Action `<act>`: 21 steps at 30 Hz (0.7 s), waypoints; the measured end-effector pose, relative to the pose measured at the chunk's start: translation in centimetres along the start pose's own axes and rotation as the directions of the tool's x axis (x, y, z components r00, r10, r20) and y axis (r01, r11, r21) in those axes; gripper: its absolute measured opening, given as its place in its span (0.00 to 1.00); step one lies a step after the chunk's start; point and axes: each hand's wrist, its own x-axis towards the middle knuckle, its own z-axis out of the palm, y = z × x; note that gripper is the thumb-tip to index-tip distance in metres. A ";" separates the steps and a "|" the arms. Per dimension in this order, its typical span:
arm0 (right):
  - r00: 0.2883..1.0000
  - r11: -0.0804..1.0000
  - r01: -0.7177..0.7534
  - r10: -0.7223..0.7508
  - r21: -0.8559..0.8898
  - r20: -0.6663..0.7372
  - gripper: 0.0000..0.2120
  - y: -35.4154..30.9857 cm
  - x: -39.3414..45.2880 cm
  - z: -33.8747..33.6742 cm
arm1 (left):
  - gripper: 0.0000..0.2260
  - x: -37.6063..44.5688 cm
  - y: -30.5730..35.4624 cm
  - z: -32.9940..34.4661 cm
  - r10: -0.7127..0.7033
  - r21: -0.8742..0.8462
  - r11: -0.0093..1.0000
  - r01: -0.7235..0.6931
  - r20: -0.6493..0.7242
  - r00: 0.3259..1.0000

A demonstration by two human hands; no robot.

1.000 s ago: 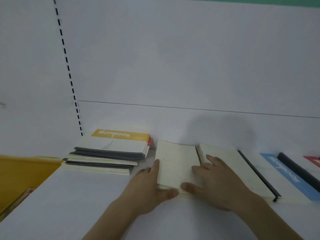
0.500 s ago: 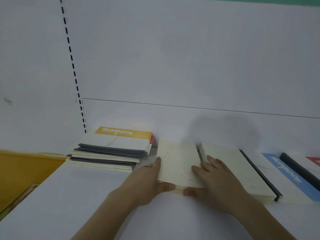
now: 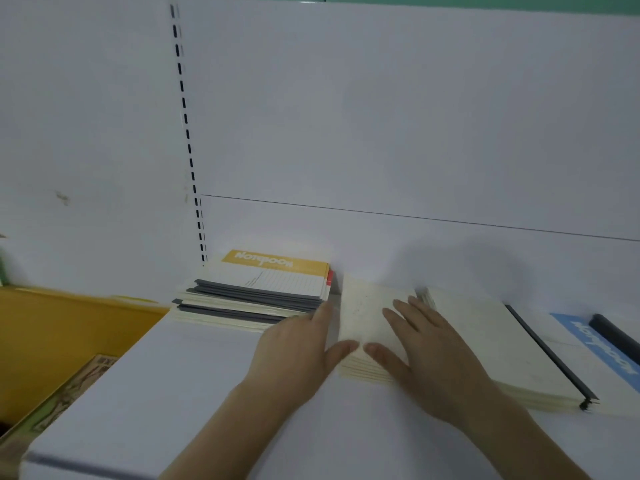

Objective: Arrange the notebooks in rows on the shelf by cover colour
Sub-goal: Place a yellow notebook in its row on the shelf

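Two bare hands reach in from the bottom of the frame onto the white shelf (image 3: 145, 393). At centre, the left hand (image 3: 298, 355) lies against the left edge of a cream stack of notebooks (image 3: 363, 317), its fingers straight and close together along that side, its thumb on the stack's near corner. Just right of it, the right hand (image 3: 429, 358) lies flat on top of the same stack, fingers straight and slightly spread, thumb at the near edge almost meeting the other thumb. Right of that stack, touching it, sits a second cream stack (image 3: 485, 341) with a dark-spined book along its right side. Farther right, at the frame's edge, lies a blue-banded notebook (image 3: 595, 344). Left of centre, farther back against the white back panel (image 3: 381, 116), sits a mixed pile with grey spines, topped by a yellow-banded notebook (image 3: 277, 275). At lower left, beside the shelf, stands a yellow bin (image 3: 62, 337).
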 end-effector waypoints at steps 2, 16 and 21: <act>0.996 0.998 0.047 -0.044 0.041 -0.080 0.38 -1.9 1.2 0.2 | 0.21 -0.1 -1.6 -0.4 -0.017 -0.024 1.000 0.013 -0.174 0.985; 0.978 0.996 0.078 -0.083 -0.034 -0.193 0.21 -12.0 9.4 2.8 | 0.35 -1.6 -14.0 -1.2 -0.044 0.033 0.998 0.044 0.000 0.999; 0.920 0.988 -0.071 0.012 -0.137 -0.392 0.07 -14.2 8.2 0.4 | 0.26 -2.3 -14.9 -2.2 -0.066 -0.208 0.978 0.024 -0.193 0.979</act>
